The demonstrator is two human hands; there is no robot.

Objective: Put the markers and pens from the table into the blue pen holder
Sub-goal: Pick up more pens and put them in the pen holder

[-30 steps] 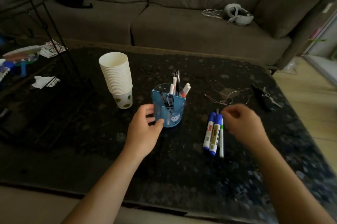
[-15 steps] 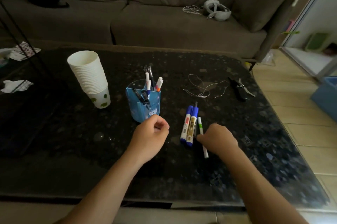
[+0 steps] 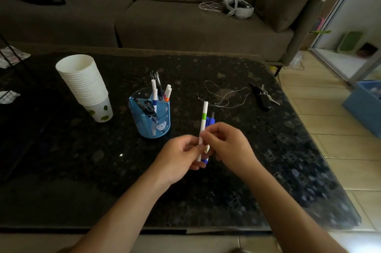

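A thin white pen with a green band (image 3: 204, 116) stands nearly upright in front of me. My right hand (image 3: 228, 145) pinches its middle, and my left hand (image 3: 179, 158) holds its lower end. Behind the hands, two blue markers (image 3: 210, 121) lie on the dark table (image 3: 82, 170), mostly hidden. The blue pen holder (image 3: 151, 120) stands just left of the pen, above my left hand. It holds several pens and markers.
A stack of white paper cups (image 3: 84, 85) stands left of the holder. A thin looped cord (image 3: 224, 96) and black keys (image 3: 260, 96) lie at the table's right back. A grey sofa (image 3: 165, 21) with a white headset (image 3: 238, 6) lies beyond.
My right hand lifted the green-banded pen off the table, where it lay beside the blue markers. My left hand moved right from the holder and took hold of the pen's lower end.
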